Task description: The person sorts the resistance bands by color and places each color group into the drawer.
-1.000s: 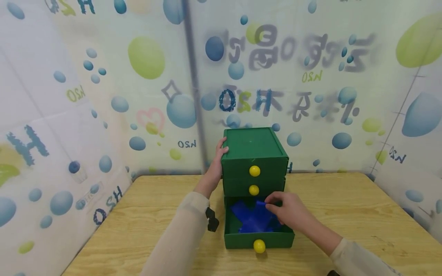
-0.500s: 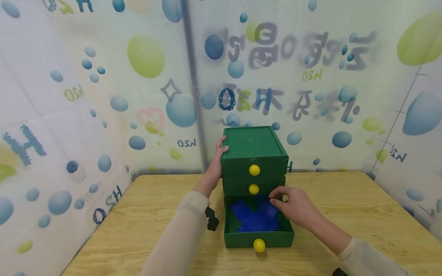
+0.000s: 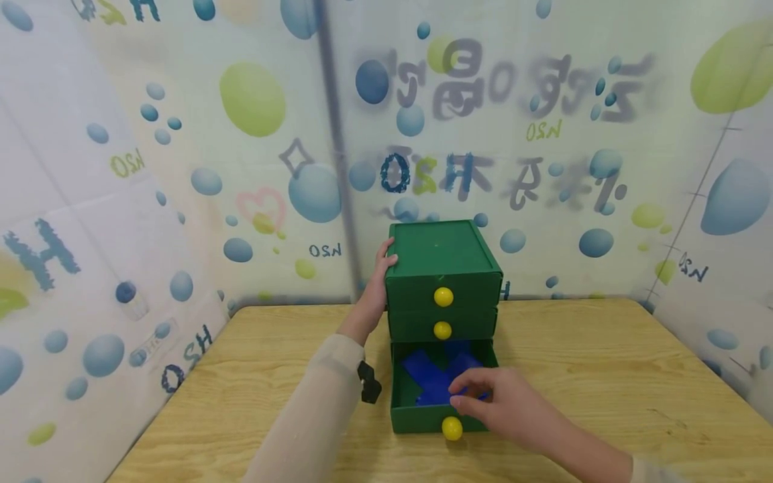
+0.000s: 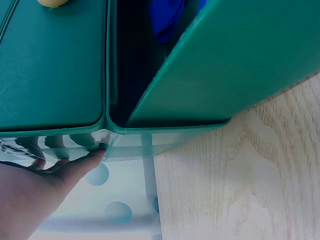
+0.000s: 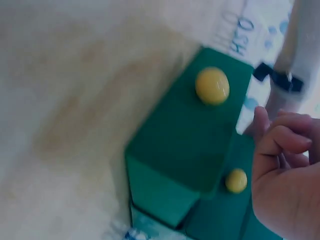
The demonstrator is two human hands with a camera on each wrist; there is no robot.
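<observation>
A green drawer cabinet (image 3: 443,248) with yellow ball knobs stands on the wooden table, and its bottom drawer (image 3: 417,420) is pulled out. Flat blue strips (image 3: 427,372), perhaps cloth, lie crossed inside it. My left hand (image 3: 370,292) rests against the cabinet's left side; in the left wrist view its fingers (image 4: 82,165) touch that wall. Over the drawer's front right corner is my right hand (image 3: 507,406), thumb and index finger bent with a gap between their tips. Nothing shows in its loosely curled fingers in the right wrist view.
The two upper drawers, with yellow knobs (image 3: 443,297), are closed. Pale wooden table (image 3: 290,376) surrounds the cabinet. Behind it hangs a curtain (image 3: 260,168) printed with blue and green bubbles. A black band (image 3: 368,382) is on the left sleeve.
My right hand has moved from the back right of the drawer towards its front. At the right, the blue strip near the fingers has shifted. My left hand stays on the cabinet.
</observation>
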